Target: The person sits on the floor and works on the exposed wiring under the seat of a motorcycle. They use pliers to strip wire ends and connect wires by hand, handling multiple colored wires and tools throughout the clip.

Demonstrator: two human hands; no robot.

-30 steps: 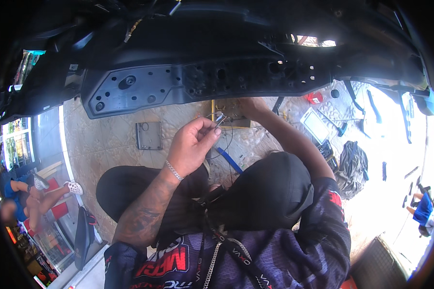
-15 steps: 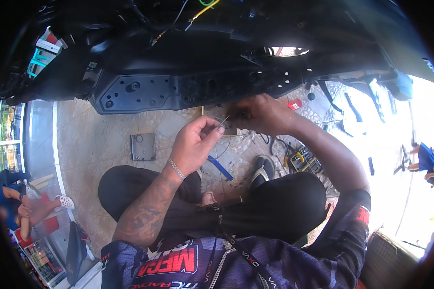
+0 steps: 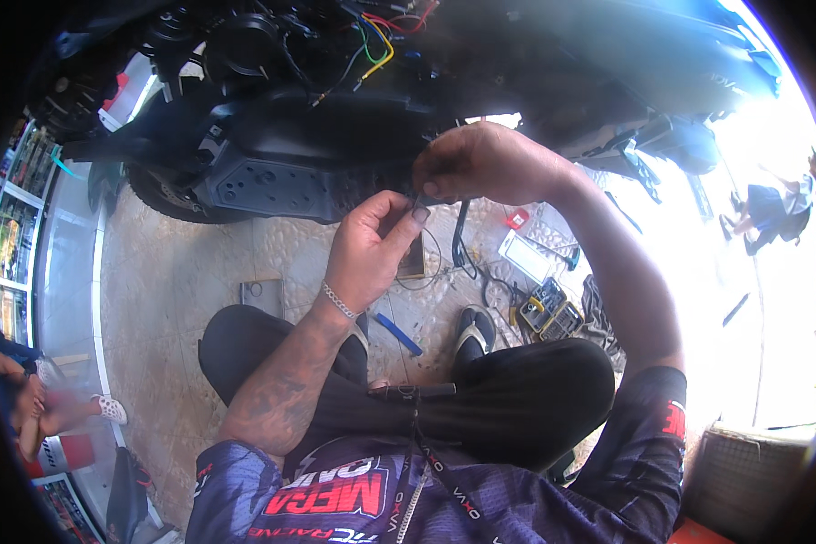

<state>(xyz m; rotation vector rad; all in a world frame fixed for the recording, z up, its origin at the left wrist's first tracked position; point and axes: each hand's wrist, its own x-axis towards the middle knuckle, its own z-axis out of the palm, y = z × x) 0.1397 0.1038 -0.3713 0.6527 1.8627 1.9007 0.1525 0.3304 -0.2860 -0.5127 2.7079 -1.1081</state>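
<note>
In front of me stands a black motor scooter (image 3: 276, 192), its dark footboard side at the height of my hands. My left hand (image 3: 372, 243) pinches a thin dark wire (image 3: 439, 257) between thumb and forefinger; the wire hangs below in a loose loop. Fingers bent together, my right hand (image 3: 494, 168) meets the left fingertips at the wire's end. It appears to grip that end, though the fingers partly hide it. Above, yellow (image 3: 378, 65), green and red wires dangle from the scooter's open body.
On the tiled floor (image 3: 181, 272) lie a blue strip-like tool (image 3: 399, 335), a square tray (image 3: 261, 295), a tool case (image 3: 550, 310), a white rectangular item (image 3: 524, 257) and a red piece (image 3: 517, 218). People are at the far left and right. A box-like seat (image 3: 743, 476) stands lower right.
My right hand has come to my left fingertips at the wire's end, which stuck out bare before. The view has shifted, showing more of the scooter and its hanging wires.
</note>
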